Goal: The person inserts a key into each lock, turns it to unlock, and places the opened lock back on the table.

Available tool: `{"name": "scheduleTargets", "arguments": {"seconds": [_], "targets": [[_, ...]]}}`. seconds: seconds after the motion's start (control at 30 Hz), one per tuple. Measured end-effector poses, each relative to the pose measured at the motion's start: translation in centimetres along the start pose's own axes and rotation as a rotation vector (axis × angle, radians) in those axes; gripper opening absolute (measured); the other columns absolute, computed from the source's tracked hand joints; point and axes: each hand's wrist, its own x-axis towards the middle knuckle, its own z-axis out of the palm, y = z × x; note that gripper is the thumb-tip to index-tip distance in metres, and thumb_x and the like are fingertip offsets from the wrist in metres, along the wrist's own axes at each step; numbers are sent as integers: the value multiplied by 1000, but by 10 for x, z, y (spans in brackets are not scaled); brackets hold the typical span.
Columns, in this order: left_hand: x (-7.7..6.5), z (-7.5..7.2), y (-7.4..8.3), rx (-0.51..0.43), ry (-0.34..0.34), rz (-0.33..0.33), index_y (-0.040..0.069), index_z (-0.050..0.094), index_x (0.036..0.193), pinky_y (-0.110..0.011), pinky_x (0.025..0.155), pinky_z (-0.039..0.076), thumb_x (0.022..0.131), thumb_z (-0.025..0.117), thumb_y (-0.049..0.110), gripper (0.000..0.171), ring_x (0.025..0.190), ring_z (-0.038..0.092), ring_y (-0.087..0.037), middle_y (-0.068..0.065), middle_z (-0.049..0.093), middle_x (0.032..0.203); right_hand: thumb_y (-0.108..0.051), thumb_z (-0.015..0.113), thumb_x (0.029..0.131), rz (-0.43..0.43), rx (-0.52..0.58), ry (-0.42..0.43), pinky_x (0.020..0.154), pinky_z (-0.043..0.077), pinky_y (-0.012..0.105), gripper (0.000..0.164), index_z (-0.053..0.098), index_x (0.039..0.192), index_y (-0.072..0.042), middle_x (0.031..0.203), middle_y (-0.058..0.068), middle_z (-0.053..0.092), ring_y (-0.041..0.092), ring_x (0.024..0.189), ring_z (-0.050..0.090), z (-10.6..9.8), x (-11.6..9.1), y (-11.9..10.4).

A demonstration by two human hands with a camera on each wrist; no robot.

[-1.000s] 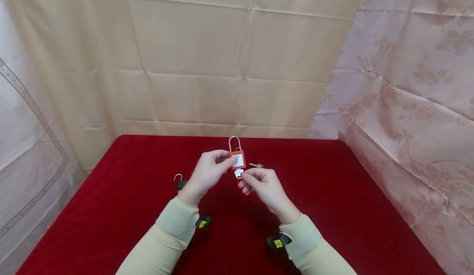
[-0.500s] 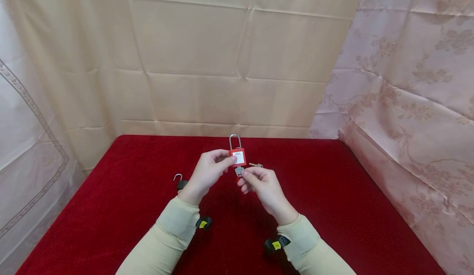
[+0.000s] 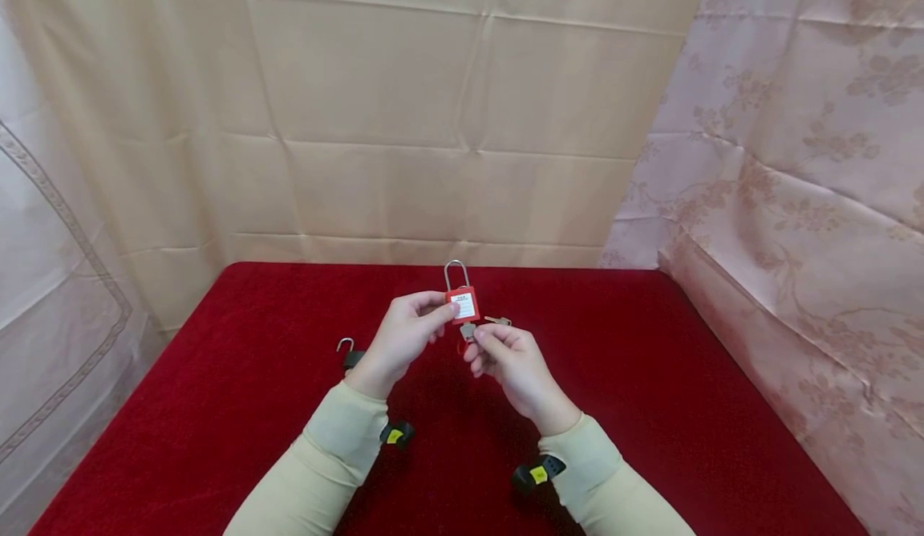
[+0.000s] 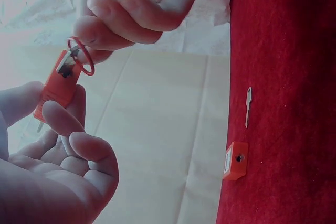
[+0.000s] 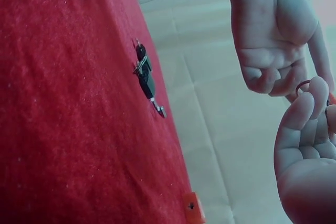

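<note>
A red padlock (image 3: 463, 304) with a white label and a tall silver shackle is held up over the table. My left hand (image 3: 401, 334) pinches its body between thumb and fingers, shackle upward. Just below, my right hand (image 3: 518, 362) pinches a silver key (image 3: 468, 332) at the padlock's underside. A red ring (image 4: 81, 56) hangs from that key. How deep the key's blade sits in the keyhole cannot be seen.
On the red cloth-covered table (image 3: 650, 408) lie a loose key (image 3: 498, 322) and a second red padlock (image 4: 236, 161). A black padlock (image 3: 353, 359) with its shackle raised lies partly behind my left wrist. Curtains (image 3: 462, 119) stand behind the table.
The key's head has turned at the padlock's underside, its face going from bright white to grey. The padlock has risen and tilted slightly. Both hands keep their grip.
</note>
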Motion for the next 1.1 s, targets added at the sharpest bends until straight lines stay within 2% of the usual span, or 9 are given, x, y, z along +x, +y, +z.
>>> {"name": "scheduleTargets", "arguments": {"seconds": [0.23, 0.47, 0.6, 0.77, 0.97, 1.1], "targets": [[0, 1, -1, -4, -14, 8, 2, 70, 121, -35, 70, 51, 97, 69, 17, 28, 73, 57, -21, -12, 70, 95, -19, 57, 106, 40, 67, -30, 71, 55, 28, 18, 69, 104, -7, 81, 5, 67, 14, 70, 61, -3, 0, 1], [1, 3, -2, -23, -21, 3, -1, 70, 122, -32, 68, 49, 97, 70, 15, 30, 71, 55, -19, -11, 69, 93, -15, 51, 108, 90, 163, -73, 68, 53, 27, 17, 64, 101, -5, 79, 3, 65, 13, 69, 59, 0, 0, 0], [2, 4, -4, -33, -31, 0, -2, 70, 120, -32, 67, 48, 97, 70, 15, 29, 70, 54, -19, -13, 67, 90, -15, 50, 108, 138, 214, -128, 67, 51, 27, 19, 64, 97, -9, 79, 2, 62, 12, 68, 57, -1, 0, 0], [1, 5, -4, -35, -45, 9, -4, 70, 119, -31, 65, 48, 97, 70, 14, 28, 69, 54, -18, -9, 66, 85, -15, 47, 108, 190, 271, -201, 66, 46, 27, 21, 61, 93, -10, 77, 0, 58, 11, 63, 51, -3, 1, 1], [1, 6, -4, -34, -50, 15, -4, 70, 119, -29, 64, 47, 97, 69, 13, 28, 69, 53, -16, -6, 65, 84, -15, 46, 108, 213, 283, -199, 66, 46, 27, 21, 60, 94, -9, 77, 0, 58, 10, 62, 50, -4, 1, 0], [1, 6, -4, -33, -46, 18, -4, 70, 118, -29, 63, 47, 97, 69, 13, 27, 68, 53, -16, -11, 66, 86, -16, 48, 107, 215, 261, -184, 66, 46, 27, 19, 61, 94, -9, 77, 0, 59, 10, 63, 50, -3, 1, 0]]}}
